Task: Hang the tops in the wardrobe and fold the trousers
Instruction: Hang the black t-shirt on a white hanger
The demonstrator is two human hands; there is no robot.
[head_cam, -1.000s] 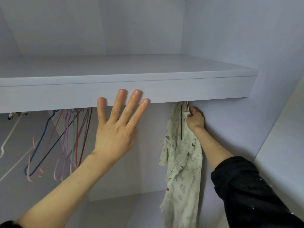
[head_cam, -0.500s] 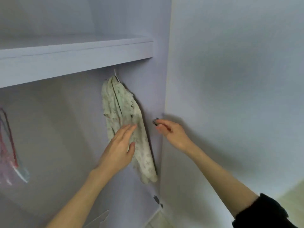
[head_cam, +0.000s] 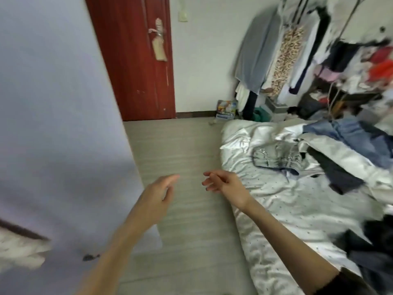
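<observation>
The frame was blurred by motion, most of all at the right edge and lower left. A pale lilac wardrobe panel [head_cam: 53, 124] filled the left side; what lay behind it was hidden, and a whitish smear at the lower left could not be identified. Both hands hung over the striped grey floor [head_cam: 182, 150] near the centre of the frame. The left hand [head_cam: 158, 195] had its fingers extended and loose, grip released, holding nothing. The right hand [head_cam: 223, 183] had fingers lightly curled, also released and holding nothing, just at the near edge of the bed [head_cam: 282, 209].

The clothes waited on that bed: a grey top with a dark neckline [head_cam: 276, 157] lay flat at centre right, blue trousers [head_cam: 348, 135] were heaped beyond it toward the upper right, and a dark garment [head_cam: 338, 173] lay beside them. More dark clothing at the lower right was cut off by the frame.

A clothes rack [head_cam: 297, 50] crowded the upper right, its contents hard to separate. A red door [head_cam: 138, 60] stood at upper centre. Open floor ran between wardrobe panel and bed up to the door.
</observation>
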